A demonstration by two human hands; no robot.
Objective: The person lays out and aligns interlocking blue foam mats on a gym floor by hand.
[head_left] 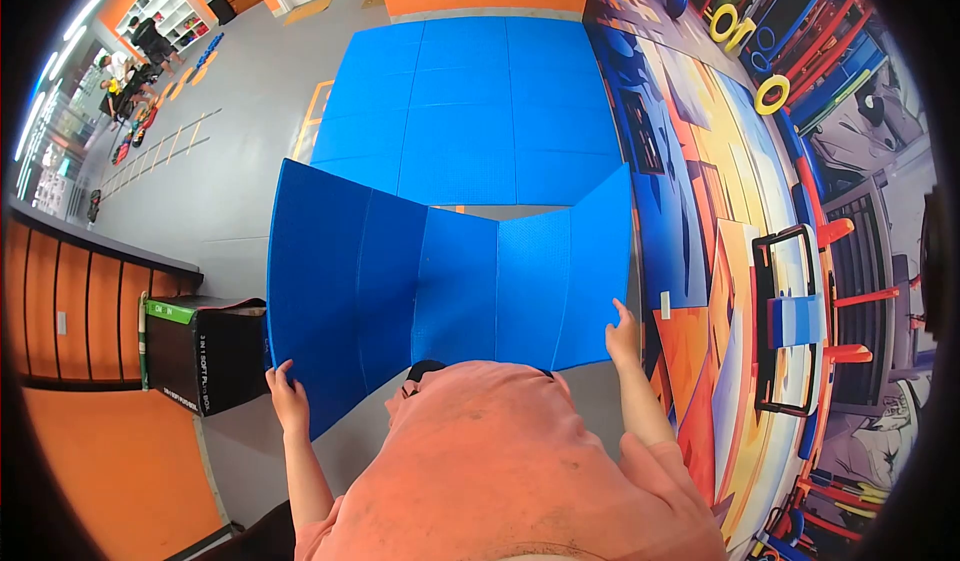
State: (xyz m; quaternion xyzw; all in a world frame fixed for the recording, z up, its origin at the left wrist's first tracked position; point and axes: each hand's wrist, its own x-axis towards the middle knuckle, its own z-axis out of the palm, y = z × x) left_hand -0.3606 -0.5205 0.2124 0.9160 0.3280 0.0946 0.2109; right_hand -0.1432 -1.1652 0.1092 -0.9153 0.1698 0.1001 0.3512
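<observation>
A blue folding gym mat [455,281] stands upright in front of me, its panels bent in a zigzag. My left hand [288,399] grips the mat's lower left edge, with fingers curled around the border. At the opposite side, my right hand [622,336] holds the right edge, the index finger pointing up along it and the other fingers partly hidden. Beyond the held mat, blue floor mats [460,111] lie flat with seams between their panels.
Left of the mat stands a black soft plyo box [225,356]. A printed mural wall [700,251] runs along the right, with a rack frame [785,321] and yellow rings [772,95]. Several people [135,76] are far off at upper left, near a floor ladder [160,156].
</observation>
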